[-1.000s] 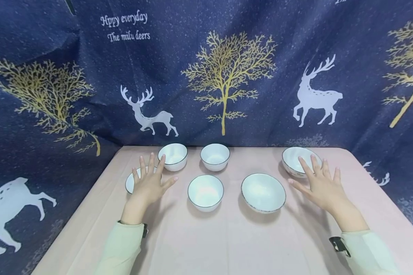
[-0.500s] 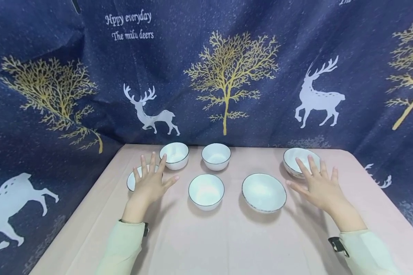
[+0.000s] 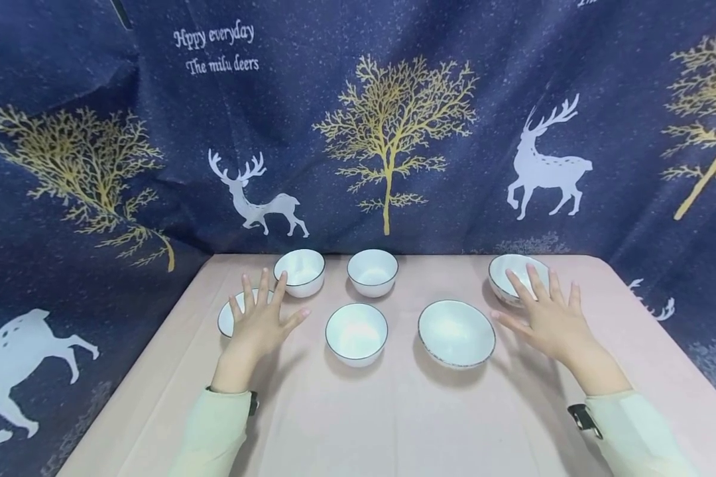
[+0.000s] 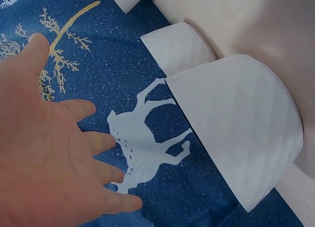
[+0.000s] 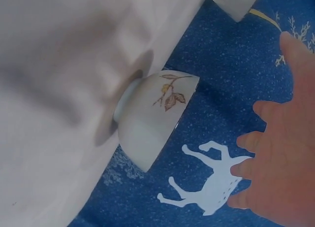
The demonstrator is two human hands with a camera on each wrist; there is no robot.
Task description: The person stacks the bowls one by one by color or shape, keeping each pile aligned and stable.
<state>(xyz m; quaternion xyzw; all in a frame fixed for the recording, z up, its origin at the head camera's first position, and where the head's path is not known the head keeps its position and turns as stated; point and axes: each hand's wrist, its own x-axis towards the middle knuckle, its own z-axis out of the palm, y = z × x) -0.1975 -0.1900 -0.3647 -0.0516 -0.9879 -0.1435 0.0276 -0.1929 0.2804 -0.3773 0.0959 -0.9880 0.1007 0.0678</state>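
Note:
My left hand [image 3: 256, 328] is held above the table with its fingers spread, partly covering the leftmost white bowl [image 3: 227, 318]. In the left wrist view that hand [image 4: 54, 153] holds nothing, and a ribbed white bowl [image 4: 241, 123] stands apart from it. My right hand [image 3: 555, 324], fingers also spread, hovers in front of the back right bowl [image 3: 504, 275]. The right wrist view shows the empty right hand [image 5: 280, 153] away from a bowl with a leaf pattern [image 5: 152, 118]. A wide bowl [image 3: 456, 334] sits left of my right hand.
Two small white bowls, one at back left [image 3: 301, 271] and one at back centre [image 3: 372, 271], stand near the far edge. Another bowl [image 3: 357, 333] is in front of them. A pink cloth covers the table [image 3: 394, 424], and a dark blue curtain [image 3: 441, 225] hangs behind it.
My right hand has drifted slightly left, its fingers still spread. The left hand has stayed nearly in place, and the bowls have not moved on the table.

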